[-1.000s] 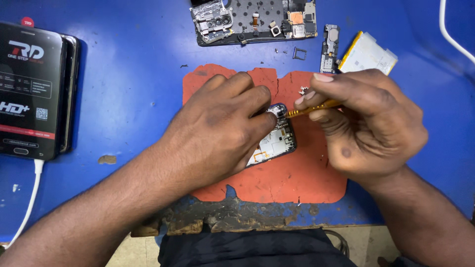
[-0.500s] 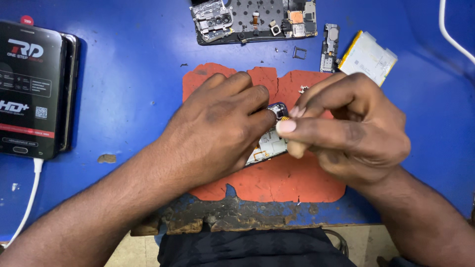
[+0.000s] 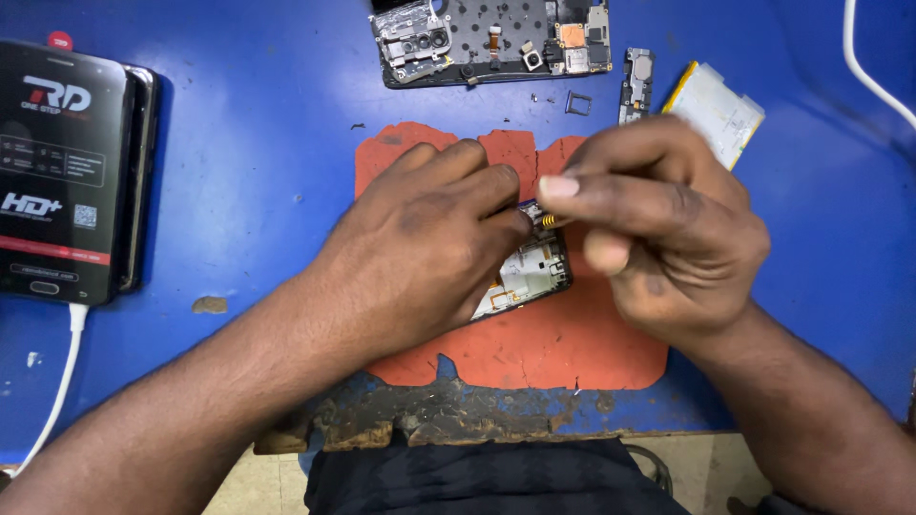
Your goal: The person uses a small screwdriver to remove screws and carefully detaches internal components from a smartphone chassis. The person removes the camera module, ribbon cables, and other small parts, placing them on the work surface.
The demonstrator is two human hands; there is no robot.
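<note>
Blue tabletop (image 3: pixel 239 105) spreads widest beneath you, its near edge chipped and rusty. On it lies a cracked, matte orange mat (image 3: pixel 534 353), and far left a glossy black boxed phone (image 3: pixel 62 162). Your left hand (image 3: pixel 420 248) lies flat, fingers curled down, pressing the opened phone frame (image 3: pixel 530 272) onto the mat. Your right hand (image 3: pixel 658 224) hovers beside it, thumb and fingers pinched around a slim yellow-tipped tool (image 3: pixel 549 219), its tip at the frame's upper corner. Smaller still: a pale rectangular battery (image 3: pixel 716 110).
</note>
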